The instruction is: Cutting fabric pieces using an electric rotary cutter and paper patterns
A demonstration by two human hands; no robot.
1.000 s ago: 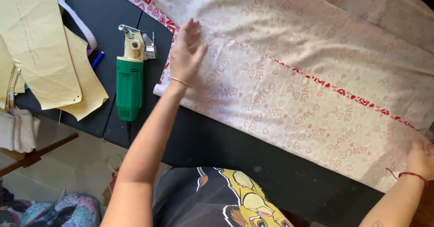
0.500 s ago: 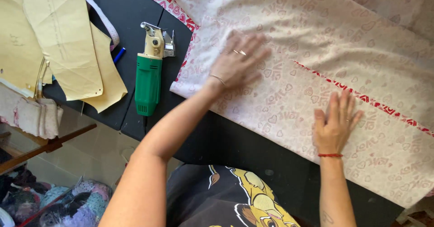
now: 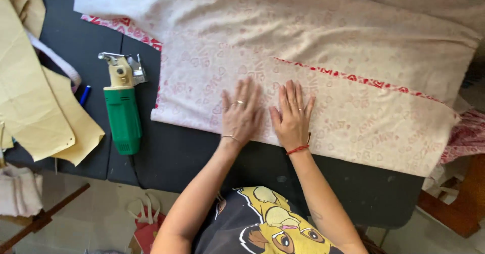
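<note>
Closest to me is the person's dark t-shirt with a yellow cartoon lion on it, and both bare forearms reaching up over the edge of the black table. Both hands are lying flat and spread out, holding nothing, just pressing palm-down on the fabric, side by side with the thumbs nearly touching. The left hand has a ring on it and a thin bracelet at the wrist, the right hand has a red string bracelet. The fabric itself is a big pale pinkish piece with a faint heart print, folded over in layers so a red patterned strip peeks out along one fold, and it covers most of the table from the middle out to the right edge, where a bit hangs over. Just left of the fabric, not quite touching as far as I can tell, sits a green and cream electric cloth cutter lying lengthwise on the table. Further left there are yellowish paper pattern pieces stacked up, with a blue pen and a white tape strip poking out from under them. Down on the tiled floor at the left there's a wooden bar and a reddish bag.
</note>
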